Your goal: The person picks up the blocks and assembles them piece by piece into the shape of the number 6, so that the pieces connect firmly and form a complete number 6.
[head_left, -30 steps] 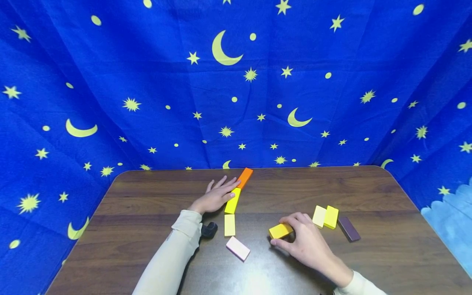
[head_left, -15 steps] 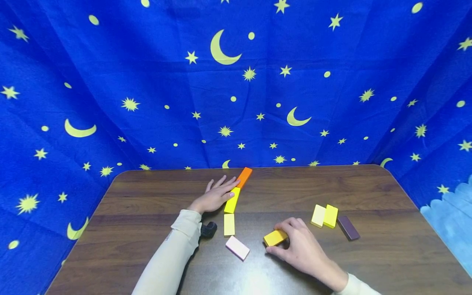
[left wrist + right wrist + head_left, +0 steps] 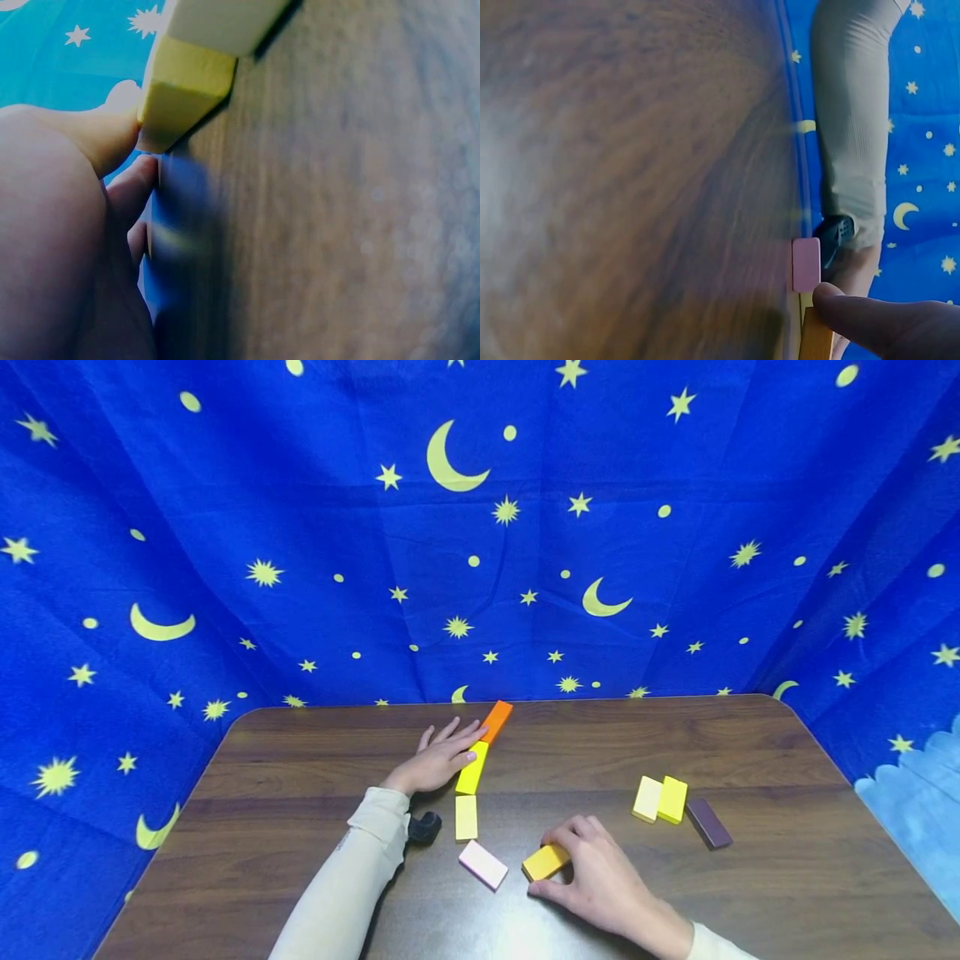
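My left hand (image 3: 433, 765) lies with extended fingers against an orange block (image 3: 498, 720) and a bright yellow block (image 3: 471, 774), both part of a bent row. A pale yellow block (image 3: 466, 817) and a slanted pink block (image 3: 483, 865) continue that row toward me. Between thumb and fingers, my right hand (image 3: 603, 883) grips an amber block (image 3: 543, 862) on the table, just right of the pink one, with a small gap. In the right wrist view, the thumb (image 3: 840, 307) overlaps the amber block (image 3: 816, 337), and the pink block (image 3: 806, 265) shows beyond.
To the right lie a cream block (image 3: 647, 798), another yellow block (image 3: 672, 800) touching it, and a dark purple block (image 3: 708, 825). A black wrist device (image 3: 425, 828) sits by the left cuff. Blue star-patterned cloth (image 3: 525, 543) hangs behind the wooden table (image 3: 300, 860).
My right hand has moved left and toward me with the amber block, bringing it close to the pink block. My left hand has stayed in place on the row.
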Tool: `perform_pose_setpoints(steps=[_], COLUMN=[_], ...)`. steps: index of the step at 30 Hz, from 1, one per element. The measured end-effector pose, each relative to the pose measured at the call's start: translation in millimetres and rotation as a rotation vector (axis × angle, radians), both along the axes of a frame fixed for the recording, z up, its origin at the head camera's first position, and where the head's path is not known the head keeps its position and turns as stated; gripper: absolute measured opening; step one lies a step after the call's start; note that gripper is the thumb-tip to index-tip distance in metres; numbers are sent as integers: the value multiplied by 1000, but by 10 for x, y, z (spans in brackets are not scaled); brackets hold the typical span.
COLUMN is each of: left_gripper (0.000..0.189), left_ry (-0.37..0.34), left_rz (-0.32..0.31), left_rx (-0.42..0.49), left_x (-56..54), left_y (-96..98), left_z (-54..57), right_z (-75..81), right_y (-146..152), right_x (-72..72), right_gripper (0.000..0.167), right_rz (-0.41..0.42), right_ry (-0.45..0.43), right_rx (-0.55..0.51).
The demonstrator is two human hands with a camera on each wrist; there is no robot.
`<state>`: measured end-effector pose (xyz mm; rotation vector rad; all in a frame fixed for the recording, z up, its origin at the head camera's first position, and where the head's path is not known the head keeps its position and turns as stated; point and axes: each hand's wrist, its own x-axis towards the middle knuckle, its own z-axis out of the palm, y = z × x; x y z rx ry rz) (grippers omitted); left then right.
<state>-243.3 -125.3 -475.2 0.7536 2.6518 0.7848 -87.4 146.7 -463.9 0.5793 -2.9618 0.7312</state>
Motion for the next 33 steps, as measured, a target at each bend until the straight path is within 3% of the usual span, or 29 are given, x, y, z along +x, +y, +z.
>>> perform_pose_setpoints(steps=[23, 33], left_gripper=[53, 52], left_ry=[2, -4], left_rz=[-7, -6], left_rx=[4, -4], left_x=[-12, -15], left_y=[0, -4], left_z=[-15, -4], right_z=[-66, -64], right_y=[-140, -164], right_x=[68, 69], right_gripper=[52, 54], right_rz=[39, 50], right_ry=[179, 165], right_rx=[73, 93])
